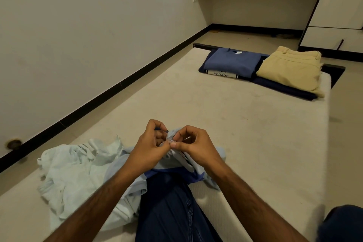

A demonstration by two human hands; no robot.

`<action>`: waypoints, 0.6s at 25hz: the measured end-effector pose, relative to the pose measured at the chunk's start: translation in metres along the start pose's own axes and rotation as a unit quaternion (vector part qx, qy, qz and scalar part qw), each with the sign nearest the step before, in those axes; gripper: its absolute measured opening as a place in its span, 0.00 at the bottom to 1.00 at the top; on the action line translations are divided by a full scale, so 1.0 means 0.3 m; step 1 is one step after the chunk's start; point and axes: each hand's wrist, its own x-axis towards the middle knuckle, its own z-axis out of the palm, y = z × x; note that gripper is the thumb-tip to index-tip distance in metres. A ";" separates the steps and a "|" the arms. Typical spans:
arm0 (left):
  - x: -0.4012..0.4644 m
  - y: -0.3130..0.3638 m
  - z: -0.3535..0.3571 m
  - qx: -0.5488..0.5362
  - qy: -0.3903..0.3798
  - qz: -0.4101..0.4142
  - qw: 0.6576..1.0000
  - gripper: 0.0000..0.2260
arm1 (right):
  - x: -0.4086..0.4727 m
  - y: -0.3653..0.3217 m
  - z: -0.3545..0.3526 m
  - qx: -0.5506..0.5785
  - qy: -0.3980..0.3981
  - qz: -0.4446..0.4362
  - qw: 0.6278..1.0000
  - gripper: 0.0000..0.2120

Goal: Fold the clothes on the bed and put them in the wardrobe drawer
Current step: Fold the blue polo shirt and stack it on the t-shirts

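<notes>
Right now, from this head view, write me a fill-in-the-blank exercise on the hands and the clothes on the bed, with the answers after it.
1. The left hand and right hand both pinch the light blue shirt at a small ____.
2. The folded beige trousers lie on top of a dark ____ garment.
3. The crumpled pale garment lies on the mattress to the ____ of the hands.
4. The folded blue top carries, below it, a white strip that reads ____.

Answers: button; navy; left; version

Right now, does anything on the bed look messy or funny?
Yes. A pale blue shirt lies crumpled in a heap near the left hand, unlike the folded blue shirt and beige trousers stacked neatly at the far end.
</notes>
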 end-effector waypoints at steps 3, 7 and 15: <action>0.011 0.018 -0.011 -0.038 -0.026 -0.012 0.999 0.15 | 0.000 0.006 -0.002 0.032 -0.020 -0.022 0.999 0.07; 0.055 0.094 -0.062 -0.054 -0.062 -0.006 0.997 0.22 | -0.007 0.013 -0.021 0.069 -0.015 0.007 0.998 0.12; 0.234 0.287 -0.135 0.034 0.001 0.166 0.986 0.21 | 0.228 -0.264 -0.086 0.088 0.089 0.024 0.992 0.10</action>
